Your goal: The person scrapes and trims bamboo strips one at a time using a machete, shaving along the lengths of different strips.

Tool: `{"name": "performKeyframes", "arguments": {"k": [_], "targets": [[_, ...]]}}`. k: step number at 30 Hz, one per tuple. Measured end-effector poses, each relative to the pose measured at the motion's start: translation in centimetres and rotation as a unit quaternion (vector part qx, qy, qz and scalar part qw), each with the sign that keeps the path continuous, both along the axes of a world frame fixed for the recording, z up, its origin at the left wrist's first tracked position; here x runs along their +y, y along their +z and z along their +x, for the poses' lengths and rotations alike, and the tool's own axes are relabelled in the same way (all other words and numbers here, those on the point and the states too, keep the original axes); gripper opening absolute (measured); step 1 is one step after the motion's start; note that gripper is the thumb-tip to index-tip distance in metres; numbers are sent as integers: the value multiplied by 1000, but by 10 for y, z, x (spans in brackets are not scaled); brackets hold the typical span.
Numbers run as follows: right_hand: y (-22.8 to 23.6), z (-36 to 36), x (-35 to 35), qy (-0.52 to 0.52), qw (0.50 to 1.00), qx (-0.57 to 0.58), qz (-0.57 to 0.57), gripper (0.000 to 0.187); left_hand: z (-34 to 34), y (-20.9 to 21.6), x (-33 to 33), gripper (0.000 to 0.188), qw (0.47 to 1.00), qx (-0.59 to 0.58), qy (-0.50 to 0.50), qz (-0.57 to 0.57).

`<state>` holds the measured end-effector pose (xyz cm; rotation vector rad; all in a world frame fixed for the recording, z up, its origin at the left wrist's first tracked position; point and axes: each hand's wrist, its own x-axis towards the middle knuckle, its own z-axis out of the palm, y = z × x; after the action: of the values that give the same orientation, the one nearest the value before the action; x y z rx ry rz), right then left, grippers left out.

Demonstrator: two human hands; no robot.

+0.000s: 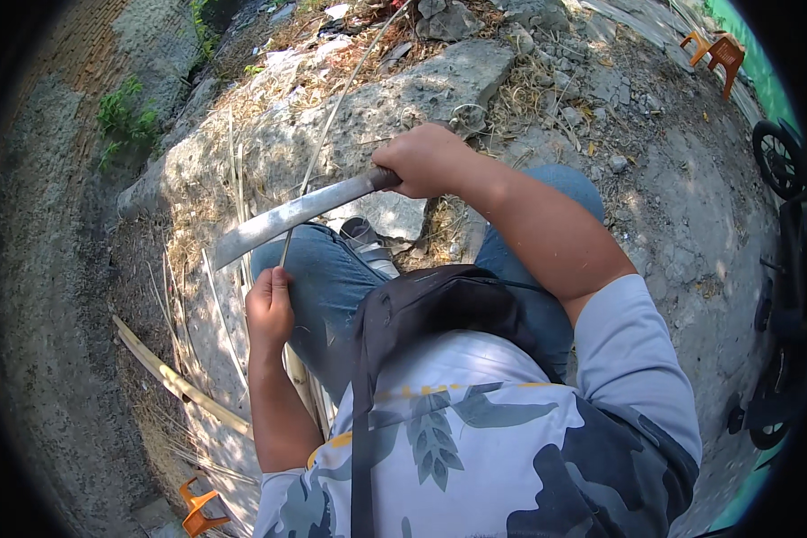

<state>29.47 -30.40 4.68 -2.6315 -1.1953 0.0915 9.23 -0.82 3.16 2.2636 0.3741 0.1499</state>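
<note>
Plainly, the left hand (269, 309) pinched a strip (332, 117), perhaps bamboo; the right hand (432, 161) gripped a machete (296, 215), best drawn lightly.

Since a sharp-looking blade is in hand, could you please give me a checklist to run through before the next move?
1. Right hand closed around the handle of the machete: ok.
2. Left hand gripping the thin bamboo-like strip: ok.
3. Left fingers apart from the blade: ok, they sit below it in view.
4. Blade clear of the left knee: cannot tell, the gap is unclear.
5. Gloves worn: not ok, both hands are bare.
</note>
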Motion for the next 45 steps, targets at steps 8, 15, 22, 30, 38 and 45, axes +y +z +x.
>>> {"name": "performKeyframes", "arguments": {"k": [8, 15, 22, 30, 38, 45], "targets": [[-8, 17, -1, -41, 996, 68, 50, 28, -4, -8, 7, 43, 1000, -23, 13, -14], [-11, 21, -18, -98, 993, 23, 64, 34, 0, 3, -8, 46, 997, -20, -1, 80], [0, -10, 19, 5, 1000, 21, -5, 23, 0, 10, -13, 45, 990, -25, -26, 134], [-11, 1, 13, 17, 997, 29, 64, 25, -1, 8, -12, 45, 990, -25, -30, 132], [-7, -5, 10, 21, 998, 5, 65, 23, -1, 20, -16, 43, 988, 1, -30, 152], [4, -20, 25, 30, 998, -16, 58, 25, -9, 35, -26, 43, 989, 20, -19, 148]]}}
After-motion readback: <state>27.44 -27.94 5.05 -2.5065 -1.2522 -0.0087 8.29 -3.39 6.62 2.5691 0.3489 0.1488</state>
